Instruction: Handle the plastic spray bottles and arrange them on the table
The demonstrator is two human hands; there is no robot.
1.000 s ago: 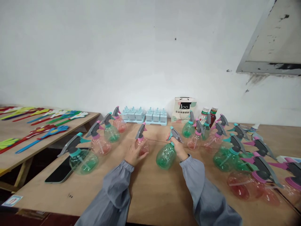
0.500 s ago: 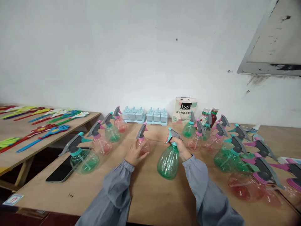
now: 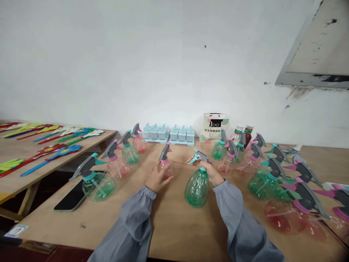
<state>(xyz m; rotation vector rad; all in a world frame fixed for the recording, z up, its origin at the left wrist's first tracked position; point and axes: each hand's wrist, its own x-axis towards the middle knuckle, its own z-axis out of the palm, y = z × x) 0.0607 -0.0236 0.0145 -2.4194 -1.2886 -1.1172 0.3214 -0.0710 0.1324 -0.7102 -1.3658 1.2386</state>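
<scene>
In front of me, my left hand (image 3: 157,177) is wrapped round the body of a pink spray bottle (image 3: 167,168) with a grey and pink trigger head, which stands upright on the table. My right hand (image 3: 211,171) grips the neck of a green spray bottle (image 3: 196,189) just below its grey and teal trigger head. Its fingers curl behind the neck and are partly hidden. To the left stand more pink and green spray bottles, the nearest green one (image 3: 98,186) beside a dark phone (image 3: 70,197).
Several spray bottles crowd the right side, a pink one (image 3: 286,216) nearest. Pale blue ice-pop moulds (image 3: 182,135), a printed paper bag (image 3: 214,128) and two labelled bottles (image 3: 247,135) line the wall. Colourful hand-shaped clappers (image 3: 51,150) lie on the left table.
My right hand has shifted slightly right, and the green spray bottle's body has swung a little to the right. My left hand stays on the pink spray bottle.
</scene>
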